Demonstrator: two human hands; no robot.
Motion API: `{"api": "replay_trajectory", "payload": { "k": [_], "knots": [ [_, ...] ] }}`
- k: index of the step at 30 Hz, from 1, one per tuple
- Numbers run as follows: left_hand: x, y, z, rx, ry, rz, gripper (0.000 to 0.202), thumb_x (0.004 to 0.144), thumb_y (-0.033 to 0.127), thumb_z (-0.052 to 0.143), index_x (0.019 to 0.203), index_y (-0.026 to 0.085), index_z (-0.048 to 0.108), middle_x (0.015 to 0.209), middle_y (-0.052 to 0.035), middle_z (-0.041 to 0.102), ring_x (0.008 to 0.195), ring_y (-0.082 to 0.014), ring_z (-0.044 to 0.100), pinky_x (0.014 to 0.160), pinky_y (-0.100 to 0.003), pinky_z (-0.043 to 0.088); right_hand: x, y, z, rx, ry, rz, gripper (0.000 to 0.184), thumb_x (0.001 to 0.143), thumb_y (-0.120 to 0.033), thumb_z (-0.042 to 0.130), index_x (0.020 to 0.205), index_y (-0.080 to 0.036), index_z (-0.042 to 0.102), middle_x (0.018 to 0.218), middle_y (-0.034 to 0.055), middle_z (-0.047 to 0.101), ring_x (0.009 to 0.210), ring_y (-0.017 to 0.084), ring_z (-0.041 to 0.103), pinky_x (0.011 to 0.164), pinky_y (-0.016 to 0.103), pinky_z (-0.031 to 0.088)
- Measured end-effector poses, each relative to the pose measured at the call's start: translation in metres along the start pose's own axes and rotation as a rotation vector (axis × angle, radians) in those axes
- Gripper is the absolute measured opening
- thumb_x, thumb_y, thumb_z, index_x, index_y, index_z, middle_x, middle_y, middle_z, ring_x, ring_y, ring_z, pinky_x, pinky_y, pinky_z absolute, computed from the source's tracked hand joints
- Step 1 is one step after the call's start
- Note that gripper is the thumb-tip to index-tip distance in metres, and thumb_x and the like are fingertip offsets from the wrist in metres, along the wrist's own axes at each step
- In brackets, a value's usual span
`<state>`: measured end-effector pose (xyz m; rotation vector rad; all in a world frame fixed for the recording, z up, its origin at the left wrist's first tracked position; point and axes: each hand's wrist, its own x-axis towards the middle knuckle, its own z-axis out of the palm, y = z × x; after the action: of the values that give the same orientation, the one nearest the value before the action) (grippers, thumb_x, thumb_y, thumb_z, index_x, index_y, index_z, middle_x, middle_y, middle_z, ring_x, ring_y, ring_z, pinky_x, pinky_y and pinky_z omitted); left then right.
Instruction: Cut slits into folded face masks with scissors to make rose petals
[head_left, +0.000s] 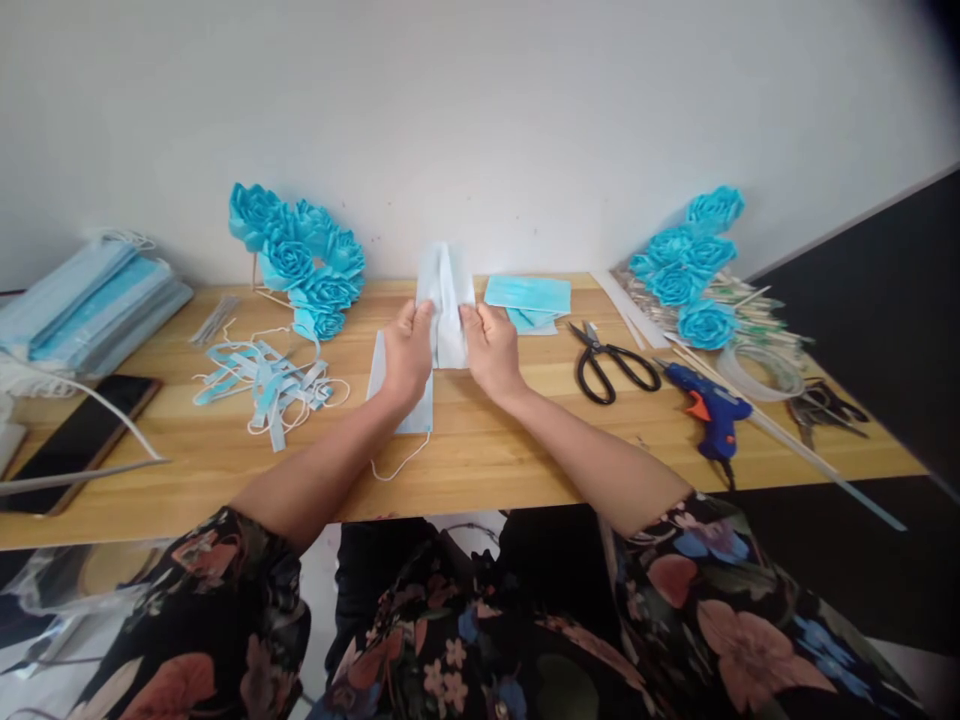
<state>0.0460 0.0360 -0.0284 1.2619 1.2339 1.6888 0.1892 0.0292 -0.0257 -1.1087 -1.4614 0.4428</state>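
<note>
Both hands meet over the middle of a wooden table point(480, 460). My left hand point(407, 350) and my right hand point(489, 348) each pinch an edge of a white mask sheet point(448, 290) that stands up folded between them. Under my left hand lies a flat white face mask point(409, 408) with an ear loop trailing toward me. Fingers of both hands are closed on the sheet.
Black scissors point(611, 365) and a blue glue gun point(711, 410) lie to the right, with blue mask roses point(686, 265) on sticks. Cut blue masks point(529, 298) sit behind. More blue roses point(300, 255), cut strips point(266, 385), a mask stack point(90, 305) and a phone point(79, 435) are left.
</note>
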Motion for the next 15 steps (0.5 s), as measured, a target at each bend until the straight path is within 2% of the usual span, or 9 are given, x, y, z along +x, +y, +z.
{"api": "replay_trajectory", "payload": {
  "k": [4,9,13,15],
  "knots": [
    [0.0005,0.0021,-0.0008,-0.006,0.053,0.022,0.036,0.097,0.033,0.065,0.068,0.020,0.046,0.065,0.0041,0.041,0.061,-0.0104,0.037,0.056,-0.022,0.033,0.0019,0.0015,-0.0025,0.018,0.052,0.012,0.058,0.098,-0.073,0.040,0.066,-0.026,0.025,0.060,-0.0065,0.025,0.060,0.012,0.029,0.059,0.030,0.029],
    [0.0006,0.0025,-0.0017,-0.024,-0.001,0.003,0.031,0.097,0.039,0.064,0.075,0.020,0.054,0.070,0.0027,0.051,0.067,-0.0120,0.047,0.062,-0.023,0.039,0.0027,0.0019,-0.0034,0.041,-0.005,0.019,0.059,0.098,-0.074,0.041,0.066,-0.026,0.028,0.062,-0.0054,0.030,0.061,0.012,0.031,0.059,0.030,0.029],
    [0.0024,-0.0019,-0.0069,-0.008,0.035,-0.009,0.037,0.093,0.045,0.067,0.071,0.020,0.051,0.067,0.0034,0.046,0.064,-0.0115,0.044,0.060,-0.024,0.037,0.0066,0.0063,-0.0057,0.056,0.033,0.058,0.059,0.098,-0.073,0.041,0.066,-0.026,0.024,0.062,-0.0057,0.024,0.061,0.013,0.028,0.060,0.030,0.030],
    [0.0019,-0.0038,-0.0087,-0.034,0.012,-0.037,0.038,0.092,0.051,0.068,0.074,0.021,0.053,0.068,0.0030,0.049,0.065,-0.0123,0.047,0.059,-0.025,0.038,0.0066,0.0091,-0.0072,0.053,0.035,0.070,0.059,0.098,-0.073,0.042,0.067,-0.026,0.024,0.062,-0.0057,0.024,0.061,0.013,0.028,0.060,0.030,0.030]
  ]
}}
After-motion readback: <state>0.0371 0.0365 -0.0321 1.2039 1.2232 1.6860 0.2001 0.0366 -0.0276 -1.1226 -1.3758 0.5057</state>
